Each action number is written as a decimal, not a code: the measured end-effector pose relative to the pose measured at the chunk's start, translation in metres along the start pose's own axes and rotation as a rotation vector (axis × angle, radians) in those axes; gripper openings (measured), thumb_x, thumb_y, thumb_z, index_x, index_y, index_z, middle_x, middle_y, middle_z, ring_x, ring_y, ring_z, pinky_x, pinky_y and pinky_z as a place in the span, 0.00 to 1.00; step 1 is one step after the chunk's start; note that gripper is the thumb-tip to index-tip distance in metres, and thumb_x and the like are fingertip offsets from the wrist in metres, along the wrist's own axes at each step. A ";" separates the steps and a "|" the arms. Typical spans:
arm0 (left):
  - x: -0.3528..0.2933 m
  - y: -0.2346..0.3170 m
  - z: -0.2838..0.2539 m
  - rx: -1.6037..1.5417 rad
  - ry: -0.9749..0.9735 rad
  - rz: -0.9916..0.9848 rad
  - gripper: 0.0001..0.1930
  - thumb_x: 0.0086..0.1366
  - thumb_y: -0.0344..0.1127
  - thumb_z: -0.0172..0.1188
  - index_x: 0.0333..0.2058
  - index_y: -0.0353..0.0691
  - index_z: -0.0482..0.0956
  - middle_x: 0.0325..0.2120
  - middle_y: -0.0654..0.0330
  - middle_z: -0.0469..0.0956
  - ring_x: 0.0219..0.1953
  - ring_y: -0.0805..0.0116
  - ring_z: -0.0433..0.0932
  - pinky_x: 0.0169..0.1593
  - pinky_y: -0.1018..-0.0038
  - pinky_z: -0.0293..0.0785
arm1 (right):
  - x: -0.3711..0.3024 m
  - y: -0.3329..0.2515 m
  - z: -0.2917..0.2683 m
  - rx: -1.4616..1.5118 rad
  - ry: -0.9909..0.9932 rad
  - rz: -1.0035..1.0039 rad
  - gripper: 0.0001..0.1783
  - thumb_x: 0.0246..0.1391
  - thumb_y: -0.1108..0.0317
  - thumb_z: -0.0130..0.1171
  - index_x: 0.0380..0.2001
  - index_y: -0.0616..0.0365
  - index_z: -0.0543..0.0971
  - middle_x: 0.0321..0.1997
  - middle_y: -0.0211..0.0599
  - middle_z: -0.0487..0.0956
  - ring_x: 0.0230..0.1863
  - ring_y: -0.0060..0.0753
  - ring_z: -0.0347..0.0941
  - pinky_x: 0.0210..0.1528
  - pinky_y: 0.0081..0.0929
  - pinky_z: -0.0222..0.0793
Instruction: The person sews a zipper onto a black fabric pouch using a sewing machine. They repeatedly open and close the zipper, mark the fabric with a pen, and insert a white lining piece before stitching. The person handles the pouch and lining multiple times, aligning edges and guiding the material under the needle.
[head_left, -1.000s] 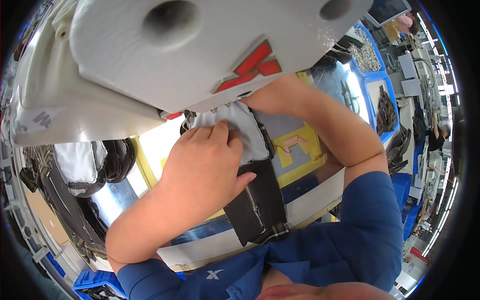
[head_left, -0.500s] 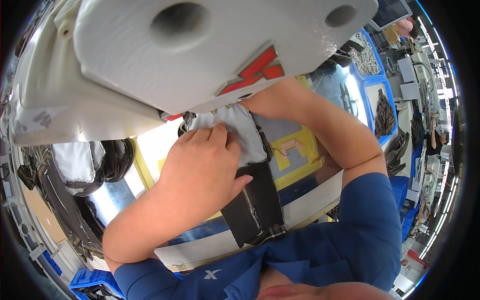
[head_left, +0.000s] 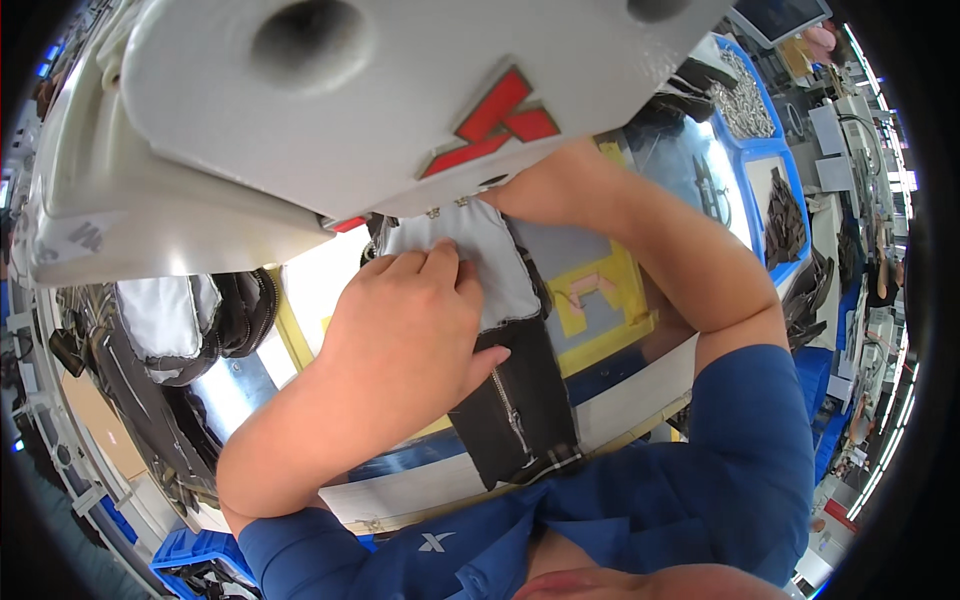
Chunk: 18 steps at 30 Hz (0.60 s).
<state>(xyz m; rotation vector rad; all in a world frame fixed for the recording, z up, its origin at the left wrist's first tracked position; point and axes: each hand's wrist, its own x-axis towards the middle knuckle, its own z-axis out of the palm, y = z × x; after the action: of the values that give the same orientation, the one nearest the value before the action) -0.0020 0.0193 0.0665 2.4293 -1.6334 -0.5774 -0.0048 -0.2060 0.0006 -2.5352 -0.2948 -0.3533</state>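
Observation:
Beneath the big white head of a sewing machine (head_left: 300,130) lies a dark sewn fabric piece (head_left: 530,400) with a light grey panel (head_left: 505,285) at its far end. A metal zipper (head_left: 508,405) runs along its near part. My left hand (head_left: 405,315) rests on the grey panel with its fingers stretched out and thumb apart. At the far right of that panel, my right hand (head_left: 540,190) reaches in by the lower edge of the machine head, which hides its fingers. The needle area is out of sight too.
More dark pieces with grey panels (head_left: 160,320) are piled on the left. Yellow tape (head_left: 600,345) marks the table right of the work. Blue bins at the right hold metal parts (head_left: 740,100) and dark fabric pieces (head_left: 785,220). Scissors-like tools (head_left: 712,190) lie near them.
The whole view has shifted slightly, so the machine head sits a little higher and further left in the picture. Both hands keep nearly the same place on the fabric.

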 end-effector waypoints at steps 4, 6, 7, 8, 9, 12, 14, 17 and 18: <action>0.000 0.000 0.001 0.006 0.005 0.017 0.34 0.53 0.53 0.76 0.50 0.31 0.80 0.53 0.43 0.78 0.50 0.47 0.81 0.56 0.60 0.77 | -0.003 0.003 0.002 -0.019 -0.053 0.040 0.12 0.48 0.68 0.59 0.36 0.55 0.85 0.34 0.50 0.84 0.37 0.62 0.79 0.39 0.51 0.76; -0.001 -0.003 0.005 0.012 0.058 0.046 0.35 0.52 0.53 0.76 0.51 0.31 0.80 0.53 0.43 0.77 0.50 0.47 0.80 0.56 0.60 0.77 | -0.001 -0.001 -0.008 0.029 -0.089 0.065 0.11 0.48 0.68 0.60 0.36 0.55 0.85 0.34 0.50 0.84 0.37 0.62 0.79 0.39 0.50 0.76; -0.001 -0.003 0.005 0.012 0.074 0.058 0.35 0.52 0.52 0.76 0.51 0.31 0.80 0.54 0.43 0.77 0.49 0.46 0.80 0.56 0.60 0.76 | -0.001 0.003 -0.007 0.007 -0.083 0.055 0.11 0.47 0.68 0.60 0.35 0.57 0.85 0.33 0.51 0.84 0.37 0.62 0.79 0.39 0.50 0.76; 0.000 -0.003 0.006 0.013 0.089 0.070 0.35 0.52 0.52 0.76 0.51 0.31 0.80 0.54 0.42 0.77 0.49 0.46 0.80 0.56 0.60 0.76 | 0.000 0.009 -0.005 -0.014 -0.077 0.046 0.11 0.47 0.68 0.60 0.33 0.58 0.85 0.32 0.52 0.83 0.37 0.62 0.79 0.39 0.50 0.76; 0.000 -0.003 0.008 0.007 0.111 0.083 0.35 0.52 0.52 0.76 0.52 0.31 0.79 0.54 0.42 0.77 0.49 0.46 0.80 0.57 0.59 0.76 | 0.001 0.014 -0.004 -0.036 -0.070 0.037 0.10 0.47 0.68 0.61 0.32 0.59 0.85 0.31 0.53 0.83 0.36 0.62 0.79 0.40 0.49 0.76; 0.003 -0.004 0.015 -0.009 0.162 0.115 0.36 0.52 0.52 0.76 0.53 0.32 0.79 0.56 0.42 0.76 0.50 0.46 0.79 0.58 0.58 0.75 | 0.000 0.022 -0.003 -0.033 -0.086 0.086 0.09 0.46 0.68 0.61 0.28 0.63 0.85 0.29 0.54 0.83 0.35 0.61 0.79 0.40 0.48 0.76; 0.004 -0.003 0.018 -0.018 0.173 0.124 0.36 0.52 0.52 0.76 0.53 0.33 0.79 0.57 0.42 0.75 0.51 0.46 0.79 0.59 0.58 0.74 | -0.001 0.028 -0.004 -0.023 -0.076 0.079 0.10 0.46 0.68 0.61 0.26 0.65 0.84 0.28 0.55 0.82 0.35 0.61 0.80 0.40 0.48 0.76; 0.007 -0.002 0.020 -0.048 0.217 0.154 0.36 0.52 0.52 0.76 0.55 0.34 0.79 0.57 0.43 0.75 0.53 0.46 0.78 0.60 0.58 0.74 | -0.004 0.028 -0.008 -0.037 -0.072 0.131 0.11 0.47 0.67 0.62 0.26 0.66 0.84 0.28 0.55 0.83 0.34 0.60 0.80 0.40 0.47 0.76; 0.007 -0.002 0.021 -0.046 0.217 0.158 0.37 0.52 0.51 0.76 0.55 0.34 0.79 0.58 0.43 0.75 0.54 0.46 0.78 0.60 0.58 0.73 | -0.005 0.028 -0.009 -0.034 -0.078 0.140 0.11 0.47 0.67 0.62 0.26 0.66 0.84 0.28 0.55 0.83 0.34 0.60 0.80 0.40 0.47 0.76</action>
<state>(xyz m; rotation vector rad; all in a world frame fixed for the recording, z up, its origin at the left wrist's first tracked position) -0.0063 0.0154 0.0455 2.2161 -1.6798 -0.3121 -0.0030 -0.2349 -0.0073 -2.5898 -0.1409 -0.2071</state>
